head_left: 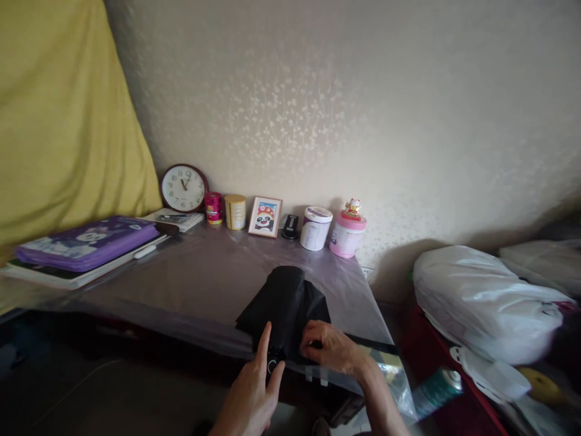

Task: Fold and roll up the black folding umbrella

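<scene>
1. The folded black umbrella (pixel 285 306) lies at the bench (pixel 200 278) front edge.
2. Left hand (pixel 254 393) grips its handle, forefinger extended; right hand (pixel 329 348) pinches the fabric (probably mid-wrapping).
3. Next likely needs tightening the folds evenly.

Along the wall in front of you stands a round dark-rimmed wall clock (pixel 184 188), leaning upright. Just to its right sit a small red cylindrical tin (pixel 213 208) and a pale gold cylindrical can (pixel 235 212), close together. Next comes a small framed panda picture (pixel 265 217), then a small black object (pixel 290 226) too dark to identify, a white tub with a purple label (pixel 315 228), and a pink-lidded jar (pixel 347 235) with a small figurine on top. At your far left, a purple zipped case (pixel 86 242) lies on flat books. A yellow fabric sheet (pixel 59 121) hangs behind it. To your right, a bulky white plastic bag (pixel 485 303) rests above a green spray can (pixel 436 390).
</scene>
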The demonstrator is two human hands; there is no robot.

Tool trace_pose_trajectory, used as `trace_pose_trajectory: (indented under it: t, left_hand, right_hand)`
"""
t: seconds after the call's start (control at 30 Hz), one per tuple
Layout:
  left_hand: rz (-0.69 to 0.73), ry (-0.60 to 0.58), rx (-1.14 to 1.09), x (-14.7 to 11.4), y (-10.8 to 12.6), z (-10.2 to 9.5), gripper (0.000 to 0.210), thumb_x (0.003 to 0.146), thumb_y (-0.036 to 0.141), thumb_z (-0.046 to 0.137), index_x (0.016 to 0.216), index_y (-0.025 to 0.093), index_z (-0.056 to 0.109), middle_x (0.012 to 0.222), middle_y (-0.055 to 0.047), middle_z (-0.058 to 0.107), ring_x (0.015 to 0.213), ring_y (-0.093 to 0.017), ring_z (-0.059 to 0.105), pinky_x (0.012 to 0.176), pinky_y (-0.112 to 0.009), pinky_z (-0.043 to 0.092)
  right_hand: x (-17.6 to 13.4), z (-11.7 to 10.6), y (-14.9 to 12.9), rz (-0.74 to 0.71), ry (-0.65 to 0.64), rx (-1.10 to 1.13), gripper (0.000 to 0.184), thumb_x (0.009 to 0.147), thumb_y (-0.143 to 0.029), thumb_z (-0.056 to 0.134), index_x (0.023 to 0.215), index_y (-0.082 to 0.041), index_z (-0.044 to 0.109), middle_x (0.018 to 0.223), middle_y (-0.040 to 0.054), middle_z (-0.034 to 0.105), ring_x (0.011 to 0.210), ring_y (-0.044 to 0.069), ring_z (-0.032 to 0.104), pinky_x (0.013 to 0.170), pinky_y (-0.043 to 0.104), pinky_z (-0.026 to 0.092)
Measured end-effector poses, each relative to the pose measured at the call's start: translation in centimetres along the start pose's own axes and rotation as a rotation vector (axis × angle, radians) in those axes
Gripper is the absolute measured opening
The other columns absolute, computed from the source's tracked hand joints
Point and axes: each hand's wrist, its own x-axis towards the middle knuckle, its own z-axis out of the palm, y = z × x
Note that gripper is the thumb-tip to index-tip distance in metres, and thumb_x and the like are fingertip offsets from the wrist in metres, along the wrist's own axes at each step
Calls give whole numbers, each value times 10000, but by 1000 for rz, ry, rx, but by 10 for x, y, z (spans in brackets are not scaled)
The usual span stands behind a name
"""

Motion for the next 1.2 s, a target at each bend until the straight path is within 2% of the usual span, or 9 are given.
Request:
trace_pose_trajectory:
  t: [0.07,0.1,0.17,0.23,0.3,0.37,0.57,0.77,1.2]
  left_hand:
    - [1,4,-18,1,-2,1,617,932,381,268,1429,240,-70,552,46,574,360,-113,524,344,-150,327]
    - [-1,4,-20,1,-2,2,618,931,387,267,1428,249,-74,550,49,570,357,-115,522,339,-152,329]
    - [-9,-10,-13,1,-2,1,618,931,390,260,1426,254,-83,555,48,571,354,-116,521,337,-155,337]
    - [-17,-21,3,1,0,0,610,933,377,249,1427,247,-83,565,42,579,355,-113,522,348,-156,347]
    - [-26,-31,9,-1,1,-2,605,934,366,241,1427,244,-88,596,30,595,363,-110,528,359,-158,360]
    - [-29,-40,3,-1,3,-3,606,934,369,237,1425,253,-100,632,21,610,371,-112,536,358,-164,367]
    - [-40,-31,26,-1,4,-3,607,937,374,241,1425,253,-99,587,46,571,360,-105,529,354,-154,358]
    - [-33,-38,10,-2,5,-4,598,939,373,231,1422,261,-104,600,38,575,372,-114,544,365,-161,380]
    - [-12,-32,-29,-1,2,-2,645,932,379,288,1426,214,-90,513,67,506,356,-104,520,343,-137,341]
  right_hand:
    - [-5,-3,1,39,-104,159,142,792,-253,560,791,-231,700,781,10,666,726,150,616,652,236,471]
    - [-5,-4,4,68,-91,216,171,815,-280,531,832,-227,693,771,11,669,701,151,619,628,238,475]
    - [0,-4,13,114,89,220,225,857,-296,464,895,-228,676,785,16,676,712,160,625,650,260,489]
    - [11,-2,25,84,334,105,247,875,-266,428,955,-242,660,894,25,683,839,176,625,783,308,482]
    - [22,1,37,25,432,-28,273,876,-223,413,1016,-243,647,1050,40,664,1011,189,582,915,345,429]
    - [31,5,49,42,413,-149,303,865,-177,409,1066,-212,634,1173,70,617,1112,205,533,968,363,393]
    - [33,4,73,423,512,-401,356,851,-93,383,1128,-170,594,1211,121,586,1100,251,541,951,376,388]
    - [31,-2,80,469,555,-349,318,870,-133,391,1109,-172,597,1115,110,640,1087,217,558,969,318,361]
    - [32,-7,78,606,669,-13,367,796,-302,498,1090,-114,612,906,110,700,861,228,647,775,306,457]
